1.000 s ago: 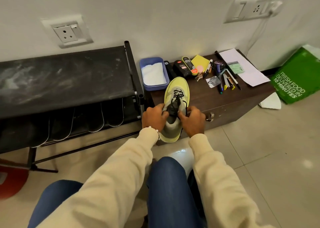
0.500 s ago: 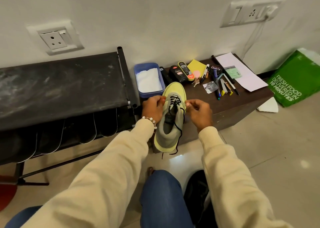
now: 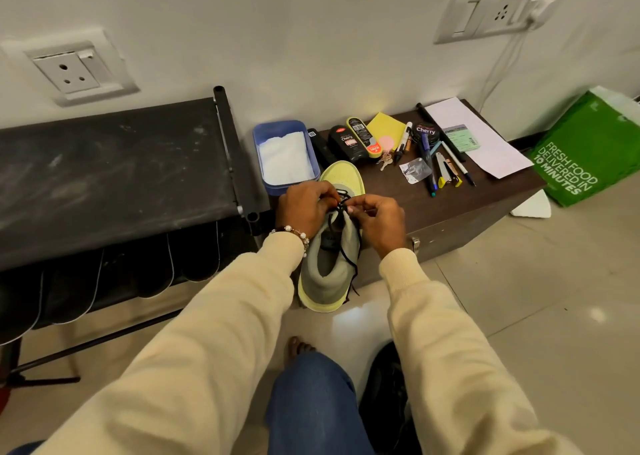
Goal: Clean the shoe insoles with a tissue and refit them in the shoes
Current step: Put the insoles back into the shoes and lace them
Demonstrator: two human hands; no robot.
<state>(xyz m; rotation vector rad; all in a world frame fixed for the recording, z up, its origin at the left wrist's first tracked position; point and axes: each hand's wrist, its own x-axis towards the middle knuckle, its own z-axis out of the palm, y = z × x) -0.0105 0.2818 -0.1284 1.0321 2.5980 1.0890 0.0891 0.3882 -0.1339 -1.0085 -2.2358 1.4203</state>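
Mid-frame, the shoe (image 3: 330,247) is lying toe-away on the cabinet (image 3: 450,209) edge; the left hand (image 3: 304,209) and right hand (image 3: 377,221) are both pinching its laces (image 3: 341,205). Best loosening them evenly, opening the mouth wide for the insole.

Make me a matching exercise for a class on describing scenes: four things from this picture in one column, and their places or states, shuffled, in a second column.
Things:
1. grey and yellow sneaker
2. white tissue
3. green delivery bag
4. bunch of keys

Places or states:
A. lies in the blue tub
B. stands on the floor, right of the brown cabinet
C. heel hangs over the cabinet's front edge, black laces pinched by both hands
D. lies on the cabinet top beside the shoe polish bottles

Pairs: 1-C, 2-A, 3-B, 4-D
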